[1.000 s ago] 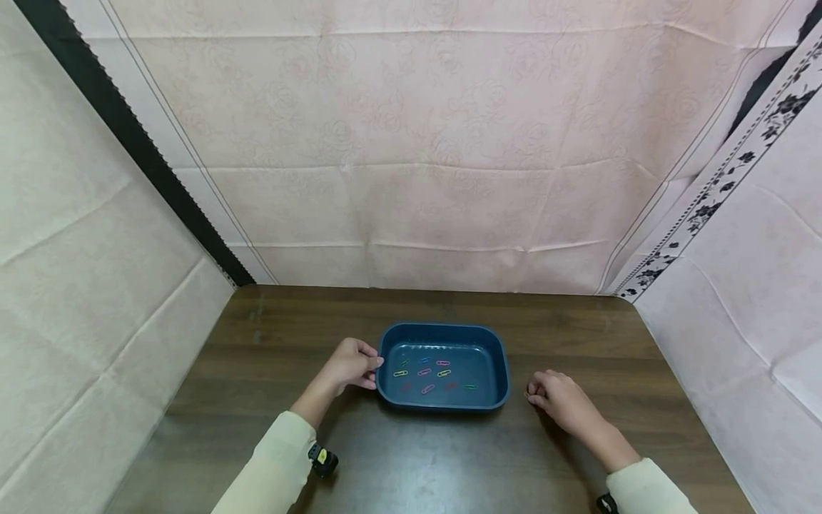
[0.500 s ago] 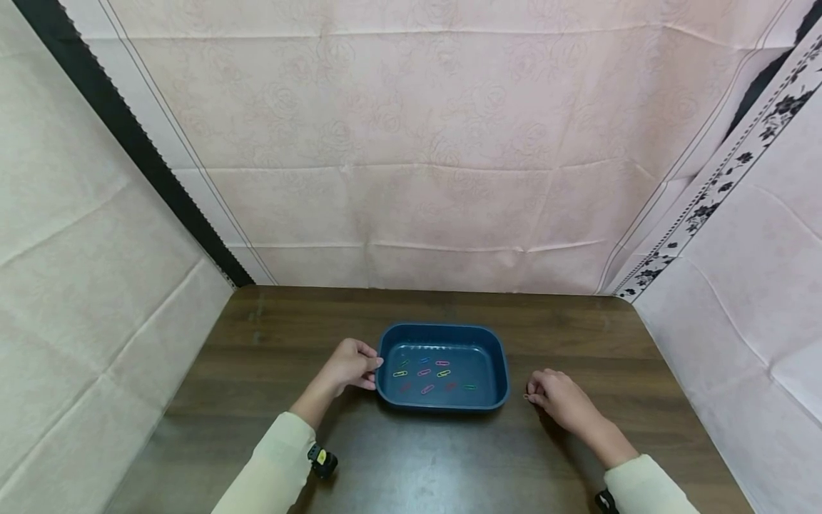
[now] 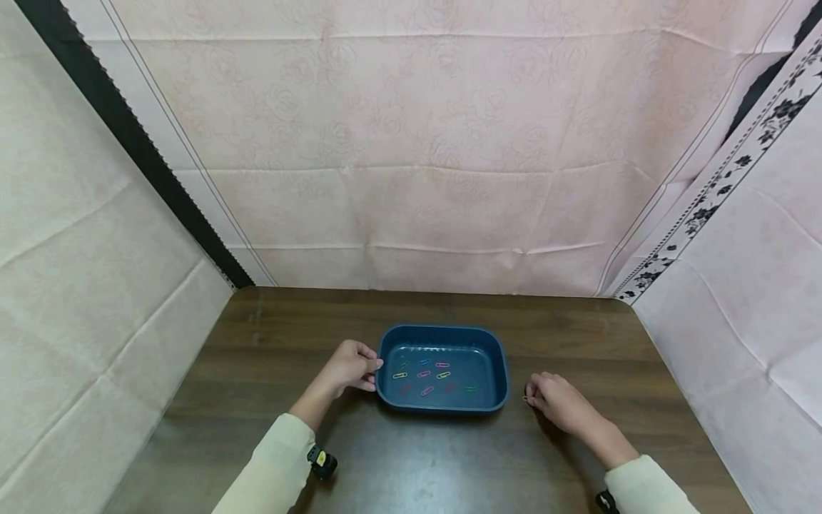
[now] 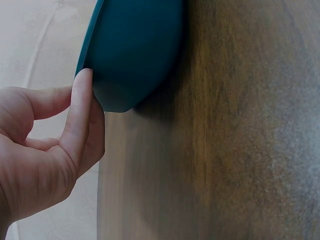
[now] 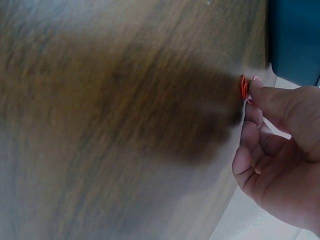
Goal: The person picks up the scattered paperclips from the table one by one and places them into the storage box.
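A dark blue rectangular tray [image 3: 488,407] sits on the wooden table with several coloured paper clips spread over its floor, among them a yellow paper clip [image 3: 443,375] and a pink paper clip [image 3: 427,390]. My left hand [image 3: 349,368] pinches the tray's left rim between thumb and fingers; the left wrist view shows the tray wall [image 4: 135,50] beyond the fingertips. To the right of the tray, my right hand [image 3: 559,400] is low over the table. It pinches small paper clips [image 5: 244,87] between thumb and index finger, with red and pink wire showing at the tips.
The brown wooden table [image 3: 424,464] runs back to a pale cloth hanging [image 3: 417,178]. Similar cloth sides stand at left and right, the right one with a black floral border [image 3: 706,207]. A black wrist device [image 3: 322,462] is strapped over the left sleeve.
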`<move>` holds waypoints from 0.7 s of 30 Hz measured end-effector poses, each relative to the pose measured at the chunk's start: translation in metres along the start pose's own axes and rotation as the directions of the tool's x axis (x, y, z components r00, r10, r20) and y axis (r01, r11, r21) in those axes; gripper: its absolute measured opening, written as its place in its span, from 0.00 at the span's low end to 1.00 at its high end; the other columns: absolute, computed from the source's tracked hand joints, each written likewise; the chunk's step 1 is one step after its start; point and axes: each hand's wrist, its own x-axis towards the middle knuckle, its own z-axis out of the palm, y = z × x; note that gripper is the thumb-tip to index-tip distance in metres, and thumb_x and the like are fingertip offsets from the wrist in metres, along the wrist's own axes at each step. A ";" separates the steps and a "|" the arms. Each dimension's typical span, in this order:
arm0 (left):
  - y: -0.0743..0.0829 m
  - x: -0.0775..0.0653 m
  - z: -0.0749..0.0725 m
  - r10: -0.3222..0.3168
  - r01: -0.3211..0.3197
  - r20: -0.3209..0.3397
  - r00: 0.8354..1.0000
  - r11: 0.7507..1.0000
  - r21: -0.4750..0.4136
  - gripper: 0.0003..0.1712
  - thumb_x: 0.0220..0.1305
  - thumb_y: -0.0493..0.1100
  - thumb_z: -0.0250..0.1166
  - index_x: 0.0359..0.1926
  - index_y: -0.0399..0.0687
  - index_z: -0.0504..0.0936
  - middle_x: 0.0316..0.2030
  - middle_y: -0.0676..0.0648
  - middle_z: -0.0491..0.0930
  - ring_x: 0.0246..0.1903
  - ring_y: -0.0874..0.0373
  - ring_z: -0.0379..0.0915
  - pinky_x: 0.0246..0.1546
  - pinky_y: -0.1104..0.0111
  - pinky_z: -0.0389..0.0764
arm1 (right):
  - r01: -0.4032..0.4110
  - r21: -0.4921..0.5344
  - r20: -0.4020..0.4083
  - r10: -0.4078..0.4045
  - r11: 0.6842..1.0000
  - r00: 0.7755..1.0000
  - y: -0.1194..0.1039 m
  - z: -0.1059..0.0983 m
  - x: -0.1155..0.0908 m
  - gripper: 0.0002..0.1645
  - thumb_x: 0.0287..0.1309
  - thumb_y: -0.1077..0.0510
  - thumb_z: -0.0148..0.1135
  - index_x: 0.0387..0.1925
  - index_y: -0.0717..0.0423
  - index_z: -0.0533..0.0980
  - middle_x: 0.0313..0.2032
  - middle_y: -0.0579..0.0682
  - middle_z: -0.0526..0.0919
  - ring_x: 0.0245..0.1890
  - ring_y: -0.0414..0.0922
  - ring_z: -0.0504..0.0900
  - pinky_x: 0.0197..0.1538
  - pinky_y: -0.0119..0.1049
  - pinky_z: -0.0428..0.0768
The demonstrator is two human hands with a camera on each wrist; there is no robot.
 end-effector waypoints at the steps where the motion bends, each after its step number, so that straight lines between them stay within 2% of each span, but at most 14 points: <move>1: 0.000 0.000 0.000 0.000 0.000 0.001 1.000 1.000 0.000 0.12 0.72 0.36 0.65 0.50 0.31 0.77 0.37 0.36 0.79 0.27 0.53 0.79 0.31 0.63 0.91 | 0.004 -0.001 0.006 -0.004 1.000 1.000 0.000 0.000 0.000 0.13 0.64 0.64 0.69 0.28 0.47 0.76 0.27 0.40 0.73 0.31 0.37 0.69 0.33 0.31 0.71; 7: -0.001 0.000 -0.001 -0.003 0.003 0.002 1.000 1.000 0.001 0.12 0.73 0.36 0.64 0.50 0.31 0.77 0.38 0.36 0.79 0.27 0.53 0.79 0.32 0.63 0.91 | 0.011 0.013 0.023 -0.012 1.000 1.000 0.001 -0.004 -0.001 0.12 0.65 0.64 0.67 0.29 0.46 0.76 0.28 0.40 0.73 0.31 0.36 0.69 0.33 0.30 0.72; 21: 0.000 -0.001 -0.002 -0.001 0.001 -0.002 1.000 1.000 0.009 0.12 0.72 0.37 0.65 0.50 0.31 0.77 0.37 0.36 0.79 0.28 0.52 0.79 0.32 0.63 0.91 | 0.055 0.096 0.003 -0.056 0.994 0.998 0.006 -0.020 0.003 0.09 0.66 0.64 0.67 0.34 0.48 0.76 0.28 0.38 0.76 0.30 0.34 0.71 0.31 0.29 0.75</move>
